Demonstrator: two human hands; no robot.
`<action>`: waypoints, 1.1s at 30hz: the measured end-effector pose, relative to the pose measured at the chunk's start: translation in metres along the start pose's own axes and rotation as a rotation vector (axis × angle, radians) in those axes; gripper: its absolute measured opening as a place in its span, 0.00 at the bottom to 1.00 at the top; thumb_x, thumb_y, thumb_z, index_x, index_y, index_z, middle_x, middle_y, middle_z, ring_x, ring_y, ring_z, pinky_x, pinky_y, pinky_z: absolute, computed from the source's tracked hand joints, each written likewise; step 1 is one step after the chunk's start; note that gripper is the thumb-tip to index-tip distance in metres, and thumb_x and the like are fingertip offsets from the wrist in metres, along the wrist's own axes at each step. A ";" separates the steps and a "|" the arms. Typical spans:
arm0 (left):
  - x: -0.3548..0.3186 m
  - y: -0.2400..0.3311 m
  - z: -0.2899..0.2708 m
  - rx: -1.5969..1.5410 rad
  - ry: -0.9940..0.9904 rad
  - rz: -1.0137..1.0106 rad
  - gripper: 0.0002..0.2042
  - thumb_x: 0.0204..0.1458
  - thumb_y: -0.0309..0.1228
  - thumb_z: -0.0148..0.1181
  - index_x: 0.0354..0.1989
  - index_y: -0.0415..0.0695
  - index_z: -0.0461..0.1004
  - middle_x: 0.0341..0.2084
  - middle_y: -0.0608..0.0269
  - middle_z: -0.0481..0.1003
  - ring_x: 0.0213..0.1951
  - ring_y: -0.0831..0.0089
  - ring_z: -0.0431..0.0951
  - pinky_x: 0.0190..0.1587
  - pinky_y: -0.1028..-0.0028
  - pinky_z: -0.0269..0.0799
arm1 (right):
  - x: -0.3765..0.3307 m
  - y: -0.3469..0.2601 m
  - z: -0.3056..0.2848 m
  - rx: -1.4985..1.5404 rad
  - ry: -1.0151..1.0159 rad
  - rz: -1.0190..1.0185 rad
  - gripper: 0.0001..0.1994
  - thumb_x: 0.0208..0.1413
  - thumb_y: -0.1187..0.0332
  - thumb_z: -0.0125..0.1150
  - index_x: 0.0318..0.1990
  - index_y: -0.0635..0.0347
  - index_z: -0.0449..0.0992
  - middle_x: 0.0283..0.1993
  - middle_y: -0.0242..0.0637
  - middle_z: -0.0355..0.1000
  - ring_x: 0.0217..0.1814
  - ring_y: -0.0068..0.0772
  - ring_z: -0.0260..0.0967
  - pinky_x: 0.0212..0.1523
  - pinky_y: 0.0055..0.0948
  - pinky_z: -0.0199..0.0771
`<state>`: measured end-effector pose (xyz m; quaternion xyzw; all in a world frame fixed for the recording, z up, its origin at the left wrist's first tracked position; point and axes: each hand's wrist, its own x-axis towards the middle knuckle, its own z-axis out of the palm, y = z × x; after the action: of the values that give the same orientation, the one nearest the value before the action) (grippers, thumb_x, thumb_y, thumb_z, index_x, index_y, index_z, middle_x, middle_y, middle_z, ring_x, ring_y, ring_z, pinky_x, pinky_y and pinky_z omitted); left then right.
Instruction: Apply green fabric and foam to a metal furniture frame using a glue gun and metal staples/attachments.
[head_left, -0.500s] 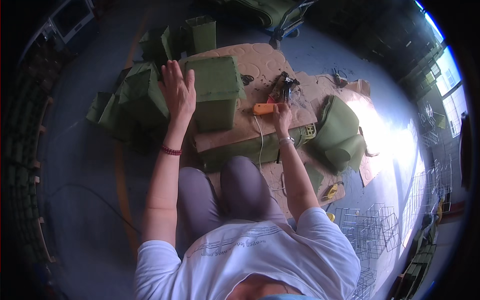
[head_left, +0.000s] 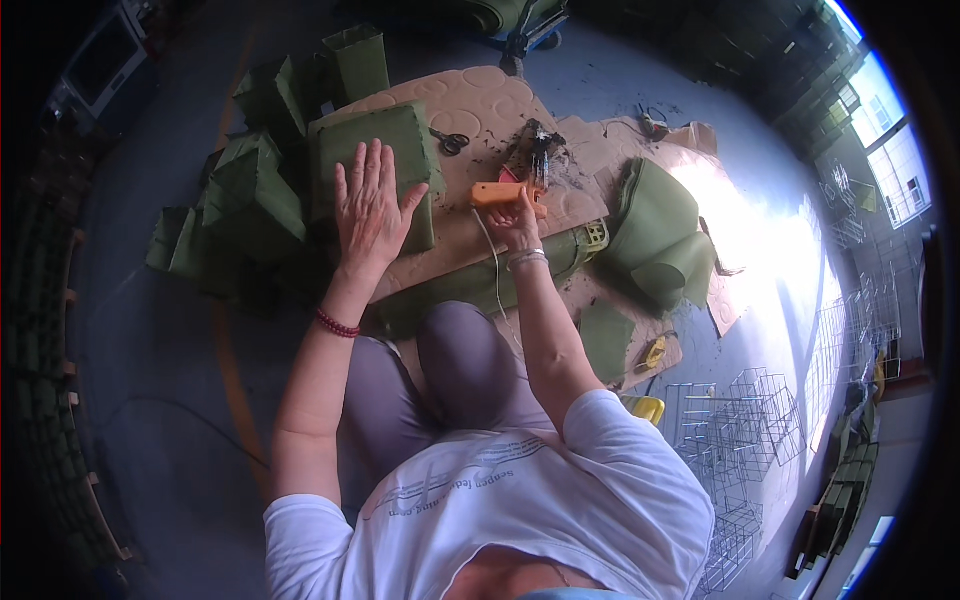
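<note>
My left hand [head_left: 374, 210] lies spread, palm down, over the green box [head_left: 325, 140], which looks made of felt-like sheet. Whether the palm presses on the box or hovers just above it, I cannot tell. To its right, my right hand [head_left: 515, 222] is closed round an orange corded tool [head_left: 492, 194] shaped like a glue gun. A thin white cord [head_left: 497, 270] hangs from the tool. Beside the tool's far end lies a dark, messy heap of scraps [head_left: 543, 150]. Black-handled scissors [head_left: 452, 142] rest on the brown board [head_left: 490, 95] just beyond the box.
Several green boxes [head_left: 255, 195] crowd the left side. A curled green sheet [head_left: 660, 240] lies on the right, near a small yellow tool [head_left: 653, 352]. Wire frames [head_left: 745, 430] stand at the lower right. A trolley [head_left: 518, 40] stands at the far side.
My left hand has come down from upright beside the box to spread over its face. The box appears tilted or turned. My right hand, with the orange tool, has shifted left in view.
</note>
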<state>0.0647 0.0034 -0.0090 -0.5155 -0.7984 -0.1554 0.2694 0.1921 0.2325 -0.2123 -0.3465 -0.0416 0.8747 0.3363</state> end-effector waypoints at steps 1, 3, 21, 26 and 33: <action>0.001 0.003 0.001 -0.012 0.005 0.002 0.33 0.57 0.54 0.36 0.59 0.35 0.58 0.60 0.53 0.58 0.64 0.62 0.52 0.65 0.56 0.40 | 0.005 -0.005 0.001 0.069 -0.080 -0.093 0.29 0.49 0.50 0.62 0.53 0.57 0.65 0.57 0.42 0.62 0.59 0.45 0.60 0.58 0.46 0.61; 0.009 0.024 0.001 -0.076 0.025 0.020 0.33 0.57 0.54 0.37 0.59 0.35 0.58 0.60 0.53 0.58 0.64 0.62 0.52 0.65 0.56 0.41 | 0.017 -0.052 -0.021 0.124 -0.226 -0.181 0.20 0.48 0.51 0.63 0.43 0.53 0.71 0.42 0.34 0.73 0.44 0.38 0.72 0.47 0.43 0.72; -0.003 0.005 0.000 -0.061 0.095 -0.058 0.34 0.54 0.52 0.46 0.58 0.31 0.57 0.57 0.45 0.60 0.61 0.58 0.58 0.65 0.57 0.43 | -0.138 -0.027 0.043 -0.709 -0.520 -0.300 0.14 0.58 0.58 0.52 0.38 0.61 0.66 0.25 0.37 0.68 0.21 0.28 0.65 0.20 0.25 0.67; -0.002 0.007 0.000 -0.073 0.106 -0.062 0.34 0.53 0.50 0.47 0.57 0.29 0.57 0.57 0.43 0.60 0.61 0.56 0.58 0.65 0.58 0.43 | -0.125 -0.024 0.040 -0.898 -0.515 -0.221 0.17 0.56 0.54 0.54 0.40 0.57 0.64 0.25 0.34 0.66 0.21 0.27 0.63 0.20 0.23 0.65; -0.001 0.006 -0.003 -0.102 0.094 -0.058 0.35 0.53 0.50 0.48 0.57 0.28 0.57 0.56 0.41 0.60 0.60 0.54 0.58 0.65 0.58 0.43 | -0.102 -0.026 0.059 -0.982 -0.557 -0.240 0.11 0.59 0.59 0.51 0.38 0.57 0.65 0.25 0.33 0.66 0.21 0.26 0.63 0.21 0.23 0.65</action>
<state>0.0714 0.0038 -0.0076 -0.4973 -0.7905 -0.2279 0.2754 0.2238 0.1988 -0.1008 -0.2116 -0.5689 0.7668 0.2090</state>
